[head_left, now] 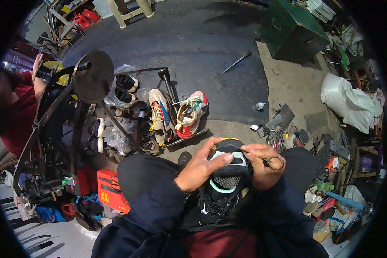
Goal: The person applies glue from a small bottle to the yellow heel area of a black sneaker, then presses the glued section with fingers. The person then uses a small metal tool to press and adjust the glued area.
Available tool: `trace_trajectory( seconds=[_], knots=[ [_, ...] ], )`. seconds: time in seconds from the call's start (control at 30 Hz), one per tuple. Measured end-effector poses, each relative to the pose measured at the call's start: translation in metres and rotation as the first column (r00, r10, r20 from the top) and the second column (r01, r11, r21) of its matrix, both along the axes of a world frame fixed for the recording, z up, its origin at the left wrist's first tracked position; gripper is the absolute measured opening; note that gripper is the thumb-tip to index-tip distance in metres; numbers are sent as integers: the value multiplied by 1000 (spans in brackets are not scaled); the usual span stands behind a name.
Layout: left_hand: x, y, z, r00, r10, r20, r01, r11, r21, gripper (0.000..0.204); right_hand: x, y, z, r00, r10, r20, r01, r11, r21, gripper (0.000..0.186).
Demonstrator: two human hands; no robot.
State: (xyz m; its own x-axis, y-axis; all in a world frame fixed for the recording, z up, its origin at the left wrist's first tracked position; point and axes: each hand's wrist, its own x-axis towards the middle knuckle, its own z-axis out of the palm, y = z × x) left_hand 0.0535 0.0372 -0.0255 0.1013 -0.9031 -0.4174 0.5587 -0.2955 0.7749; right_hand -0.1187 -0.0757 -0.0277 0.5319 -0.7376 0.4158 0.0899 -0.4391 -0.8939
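Observation:
A black sneaker [226, 182] with grey mesh, a mint-green trim and a pale patch is held above my lap. My left hand [204, 167] grips its left side, the thumb lying across the upper. On the other side, my right hand [261, 161] pinches the shoe's far edge between thumb and fingers. A metal ring handle [276, 163], like that of scissors, sticks out from the right hand; its other end is hidden. A thin yellow line shows along the shoe's far rim.
Ahead stand two colourful sneakers [185, 115] by a metal stand. A machine with a round wheel [93, 77] is at left, beside another person [17, 112]. Tools [279, 137] lie right of my knees. A red box [112, 189], white sack [348, 102] and green chest [292, 32] stand around.

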Motion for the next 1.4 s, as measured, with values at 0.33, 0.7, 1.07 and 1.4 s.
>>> trace_trajectory(
  seconds=[0.33, 0.7, 1.07, 1.4],
  knots=[
    [-3, -2, 1, 1000, 2, 0, -2, 1000, 11, 54, -3, 3, 2, 998, -58, -3, 58, 998, -37, 16],
    [-1, 0, 2, 999, -32, 21, 32, 999, 7, 56, -8, -1, 7, 993, 63, -95, -76, 987, -144, 20],
    [-3, 1, -2, 999, -3, 43, 3, 1000, 18, 57, 8, 2, -13, 1000, -18, 14, 17, 998, 58, 17],
    [-4, -2, -6, 999, -23, 34, 22, 999, 26, 57, -3, 3, 2, 993, -49, -107, 30, 984, -176, 17]
  ],
)
